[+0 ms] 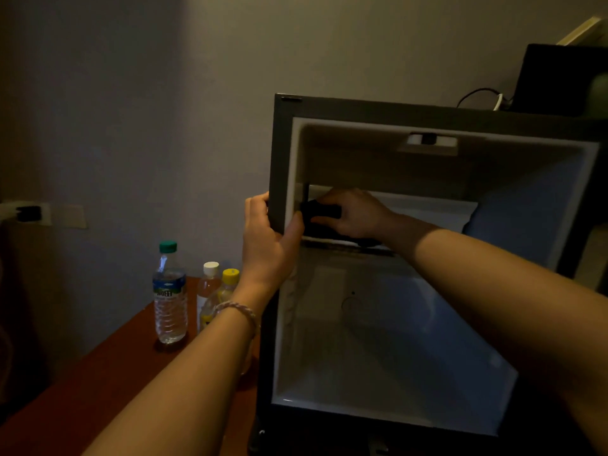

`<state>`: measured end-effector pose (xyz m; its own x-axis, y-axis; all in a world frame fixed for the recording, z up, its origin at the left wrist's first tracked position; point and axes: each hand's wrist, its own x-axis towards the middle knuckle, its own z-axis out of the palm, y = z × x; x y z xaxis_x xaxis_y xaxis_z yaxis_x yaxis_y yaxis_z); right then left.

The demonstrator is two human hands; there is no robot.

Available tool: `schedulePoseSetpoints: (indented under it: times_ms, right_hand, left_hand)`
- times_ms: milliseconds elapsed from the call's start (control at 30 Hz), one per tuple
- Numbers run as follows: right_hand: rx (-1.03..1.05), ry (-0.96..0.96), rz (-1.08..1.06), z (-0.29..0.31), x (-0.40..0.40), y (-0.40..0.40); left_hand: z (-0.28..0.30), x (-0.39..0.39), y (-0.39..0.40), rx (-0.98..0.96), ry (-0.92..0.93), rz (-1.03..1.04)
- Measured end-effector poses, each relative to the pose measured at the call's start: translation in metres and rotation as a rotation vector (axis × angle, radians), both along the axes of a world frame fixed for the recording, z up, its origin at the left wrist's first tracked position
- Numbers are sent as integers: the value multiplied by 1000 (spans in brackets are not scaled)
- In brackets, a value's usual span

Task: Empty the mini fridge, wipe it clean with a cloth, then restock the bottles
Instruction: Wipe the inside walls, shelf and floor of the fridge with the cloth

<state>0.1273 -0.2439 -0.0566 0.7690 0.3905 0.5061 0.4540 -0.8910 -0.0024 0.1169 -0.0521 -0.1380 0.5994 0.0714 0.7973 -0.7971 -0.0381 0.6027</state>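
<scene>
The mini fridge (444, 110) stands open with no bottles inside. My left hand (268, 238) grips its left front frame at shelf height, thumb inside the opening. My right hand (353, 213) reaches inside and holds a dark cloth (320, 212) against the left end of the shelf (427, 209). Three bottles stand on the brown table to the left: a clear water bottle with a green cap (169, 294), one with a white cap (208, 287) and one with a yellow cap (227, 287), partly behind my left wrist.
The brown table (108, 373) runs along the fridge's left side. A wall socket with a dark plug (28, 213) sits at the far left. A black box (559, 77) and a cable (477, 95) lie on top of the fridge. The room is dim.
</scene>
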Motion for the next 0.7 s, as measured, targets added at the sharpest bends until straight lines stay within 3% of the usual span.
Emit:
schedulePoseSetpoints:
  times_ms: [333, 700]
  right_hand:
    - [142, 122, 121, 5, -43, -4]
    - [26, 62, 85, 2, -8, 1]
  left_hand:
    - [0, -1, 1, 1, 3, -3]
    - [-1, -5, 0, -3, 8, 25]
